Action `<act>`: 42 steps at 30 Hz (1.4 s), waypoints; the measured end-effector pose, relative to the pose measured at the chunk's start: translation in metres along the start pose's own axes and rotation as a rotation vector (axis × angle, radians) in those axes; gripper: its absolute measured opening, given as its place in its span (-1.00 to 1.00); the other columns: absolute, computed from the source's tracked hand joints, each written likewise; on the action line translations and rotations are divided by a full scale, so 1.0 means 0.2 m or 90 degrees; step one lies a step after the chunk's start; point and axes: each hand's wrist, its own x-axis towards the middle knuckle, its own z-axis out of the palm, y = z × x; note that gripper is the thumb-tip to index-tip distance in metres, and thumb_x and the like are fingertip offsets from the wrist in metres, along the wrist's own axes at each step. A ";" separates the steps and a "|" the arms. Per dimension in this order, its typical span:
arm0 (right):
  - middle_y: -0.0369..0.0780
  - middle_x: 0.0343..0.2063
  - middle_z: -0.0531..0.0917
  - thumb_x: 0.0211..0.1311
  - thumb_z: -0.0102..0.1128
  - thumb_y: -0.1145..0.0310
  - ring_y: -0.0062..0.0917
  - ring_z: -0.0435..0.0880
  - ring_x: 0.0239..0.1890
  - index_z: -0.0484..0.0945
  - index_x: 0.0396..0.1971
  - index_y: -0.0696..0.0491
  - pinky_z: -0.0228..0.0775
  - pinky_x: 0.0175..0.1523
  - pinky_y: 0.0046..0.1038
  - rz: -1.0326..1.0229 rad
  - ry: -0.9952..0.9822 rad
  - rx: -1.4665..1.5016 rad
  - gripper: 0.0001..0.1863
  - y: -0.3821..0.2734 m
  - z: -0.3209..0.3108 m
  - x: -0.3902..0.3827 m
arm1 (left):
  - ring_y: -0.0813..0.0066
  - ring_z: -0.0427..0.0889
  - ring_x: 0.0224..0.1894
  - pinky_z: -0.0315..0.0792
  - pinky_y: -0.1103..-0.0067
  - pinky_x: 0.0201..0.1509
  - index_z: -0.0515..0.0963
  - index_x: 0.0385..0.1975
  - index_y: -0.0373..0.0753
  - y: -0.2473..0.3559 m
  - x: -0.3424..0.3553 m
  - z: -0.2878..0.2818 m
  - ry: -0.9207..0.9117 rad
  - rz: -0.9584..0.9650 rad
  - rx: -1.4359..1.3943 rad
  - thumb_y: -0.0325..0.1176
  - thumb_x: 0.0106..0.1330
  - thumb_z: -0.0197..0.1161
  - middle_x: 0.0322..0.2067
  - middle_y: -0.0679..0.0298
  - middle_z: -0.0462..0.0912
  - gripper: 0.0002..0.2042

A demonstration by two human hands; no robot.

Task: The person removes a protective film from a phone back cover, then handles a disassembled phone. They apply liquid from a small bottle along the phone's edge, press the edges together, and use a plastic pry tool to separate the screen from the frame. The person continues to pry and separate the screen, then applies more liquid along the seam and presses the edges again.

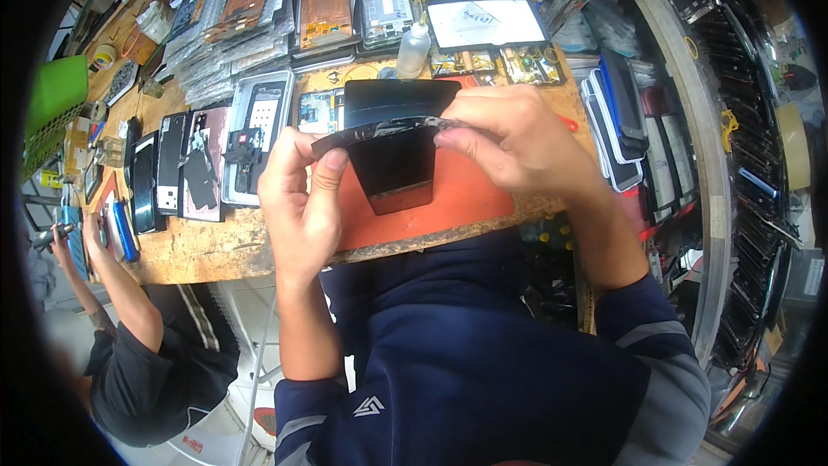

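Head view: looking down on two bare hands, meeting over a red mat (470,203) at the near edge of a wooden bench (216,250).
Dark strip (379,129): spanning the gap between the hands above the mat, bowing upward in a shallow arch, with the long axis running left to right and rising a little toward the right end.
Left hand (297,194): pinching the strip's left end between thumb and bent fingers, thumb pointing up on the near face, forearm standing nearly upright from below.
Right hand (517,138): pinching the opposite end between thumb tip and fingers, knuckles facing up, wrist bending inward, forearm slanting from the lower right.
Grip to strip: lying to the right of the left pinch and to the left of the right one, with neither hand sitting clearly nearer the middle.
Black panel (401,99): showing just beyond the strip, with more glossy black on the near side; perhaps forming one sheet, perhaps two, being hard to tell past the strip.
Bottle (414,53): standing upright beyond the panel.
Phone parts (203,155): lying in a row left of the left hand.
Co-worker (164,380): sitting at far left, holding both hands by the bench edge.
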 end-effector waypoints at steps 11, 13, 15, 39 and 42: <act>-0.07 -0.47 0.66 0.34 0.37 0.39 -0.07 0.68 -0.37 0.63 -0.37 0.17 0.48 -0.24 -0.16 -0.040 -0.038 -0.016 -0.84 0.03 -0.03 0.07 | 0.74 0.46 -0.27 0.38 0.68 -0.12 0.49 -0.27 -0.27 -0.08 -0.07 0.09 0.101 -0.015 -0.066 -0.33 0.58 0.38 -0.33 0.43 0.59 -0.77; -0.07 -0.47 0.67 0.33 0.37 0.39 -0.07 0.69 -0.36 0.64 -0.38 0.16 0.49 -0.23 -0.17 -0.027 -0.070 0.000 -0.84 0.03 -0.05 0.09 | 0.73 0.47 -0.28 0.39 0.68 -0.13 0.49 -0.28 -0.28 -0.08 -0.08 0.11 0.124 -0.014 -0.035 -0.33 0.58 0.38 -0.34 0.44 0.58 -0.77; -0.07 -0.47 0.67 0.33 0.37 0.39 -0.07 0.69 -0.36 0.64 -0.37 0.17 0.49 -0.23 -0.18 -0.043 -0.074 -0.016 -0.84 0.03 -0.06 0.09 | 0.72 0.46 -0.30 0.39 0.67 -0.16 0.48 -0.30 -0.29 -0.07 -0.09 0.11 0.135 -0.007 -0.009 -0.35 0.57 0.38 -0.36 0.43 0.57 -0.76; -0.09 -0.48 0.61 0.33 0.39 0.41 -0.11 0.64 -0.38 0.64 -0.34 0.17 0.44 -0.25 -0.20 -0.040 -0.008 0.004 -0.85 0.03 -0.02 0.07 | 0.66 0.57 -0.15 0.42 0.65 -0.01 0.60 -0.09 -0.32 -0.10 -0.16 0.09 0.084 0.014 -0.040 -0.42 0.59 0.32 -0.19 0.38 0.63 -0.89; -0.09 -0.48 0.61 0.33 0.38 0.42 -0.11 0.64 -0.38 0.63 -0.34 0.18 0.44 -0.25 -0.20 -0.030 -0.003 0.020 -0.85 0.04 0.01 0.05 | 0.69 0.54 -0.18 0.41 0.66 -0.03 0.57 -0.14 -0.31 -0.09 -0.14 0.07 0.096 0.008 0.045 -0.43 0.59 0.32 -0.23 0.39 0.62 -0.90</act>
